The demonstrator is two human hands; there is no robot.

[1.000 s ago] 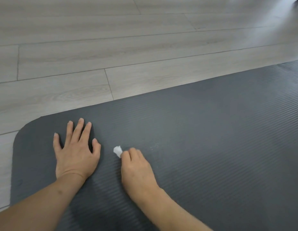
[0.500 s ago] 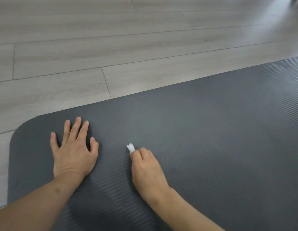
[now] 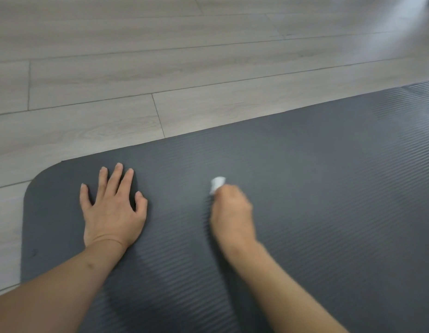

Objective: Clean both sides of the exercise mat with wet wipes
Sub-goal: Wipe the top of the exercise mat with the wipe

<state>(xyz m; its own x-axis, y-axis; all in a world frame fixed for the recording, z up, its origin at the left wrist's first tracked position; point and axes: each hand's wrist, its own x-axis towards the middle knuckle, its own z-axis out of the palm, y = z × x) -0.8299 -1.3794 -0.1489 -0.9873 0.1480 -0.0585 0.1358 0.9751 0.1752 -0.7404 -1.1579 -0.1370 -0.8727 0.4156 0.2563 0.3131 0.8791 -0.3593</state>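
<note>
Gripping a small white wet wipe [image 3: 217, 184] in curled fingers, the right hand [image 3: 232, 215] rests knuckles-up on the dark grey exercise mat [image 3: 328, 200], with the crumpled wipe poking out past the fingertips and touching the mat's ribbed surface. This hand is blurred, so the exact lie of its fingers cannot be made out. To its left, well apart from it, the left hand [image 3: 112, 210] lies flat and released, palm down on the mat with fingers spread and straight, near the mat's rounded corner. Both forearms reach in from the near edge of the view. The mat lies flat on a pale grey wood-plank floor [image 3: 160, 68], its long edge running diagonally up toward the right, where light glints off the ribs.
</note>
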